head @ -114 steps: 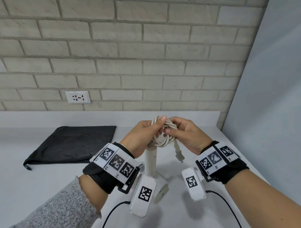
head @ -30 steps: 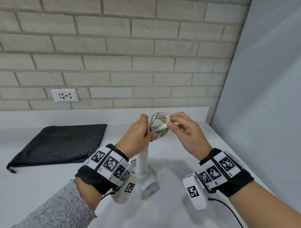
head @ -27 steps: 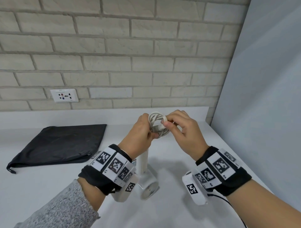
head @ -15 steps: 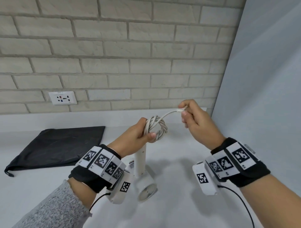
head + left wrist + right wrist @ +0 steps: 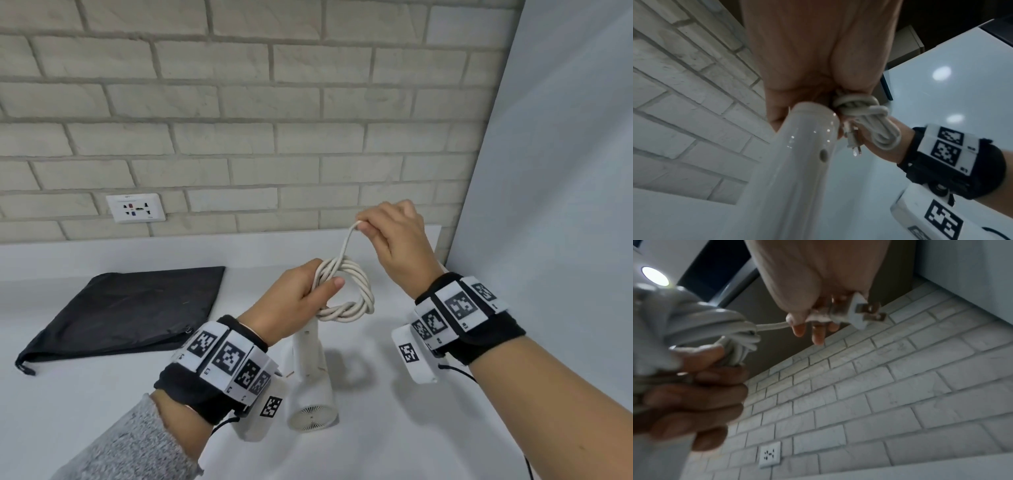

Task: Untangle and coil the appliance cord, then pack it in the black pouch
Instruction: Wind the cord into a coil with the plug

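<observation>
We log a white cord (image 5: 346,291), coiled, gripped by our left hand (image 5: 294,301), plug end pinched in our right hand (image 5: 394,246), black pouch (image 5: 130,308) flat on the worktop (image 5: 85,394).

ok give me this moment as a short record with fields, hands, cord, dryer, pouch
left hand: grips the coiled cord
right hand: pinches the plug end, raised above the coil
cord: several loops bunched in the left hand, one short strand running up to the right hand
dryer: white, hangs below the left hand, handle up
pouch: black, flat on the table to the left, nothing in it yet as far as shown
outlet: on the brick wall, nothing plugged in
</observation>
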